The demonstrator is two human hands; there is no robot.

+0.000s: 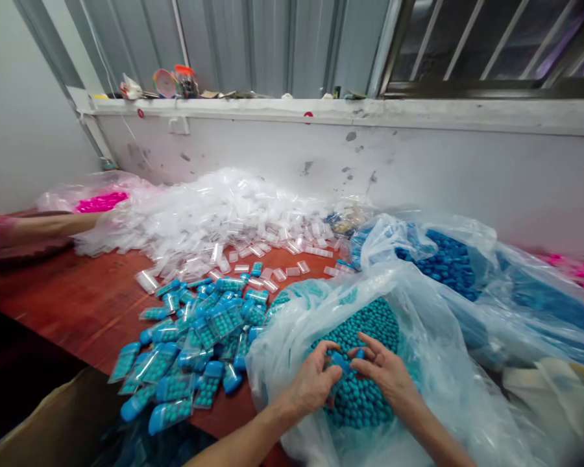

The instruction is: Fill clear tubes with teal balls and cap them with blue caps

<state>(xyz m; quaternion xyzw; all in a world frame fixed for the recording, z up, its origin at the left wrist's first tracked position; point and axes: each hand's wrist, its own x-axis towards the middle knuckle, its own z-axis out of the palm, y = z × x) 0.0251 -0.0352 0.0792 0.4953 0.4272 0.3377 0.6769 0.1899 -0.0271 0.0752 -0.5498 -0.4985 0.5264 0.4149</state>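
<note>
My left hand [315,377] is closed, with a small blue piece [339,362] between thumb and fingers; blur hides its exact shape. Facing it, my right hand [383,371] pinches a small blue cap [359,354] at its fingertips, other fingers raised. Both hands are just over a clear plastic bag [287,344] full of round teal beads [365,399]. To the left lies a heap of small clear containers with blue caps, filled with teal beads [207,331]. Behind them spreads a large pile of clear, unfilled plastic containers [224,211].
A bag of dark blue caps [448,263] sits at the right, with pink pieces [579,272] beyond. Another person's arm [58,227] reaches in from the left near a bag of bright pink pieces [102,202]. The red tabletop [78,295] ends at the front left.
</note>
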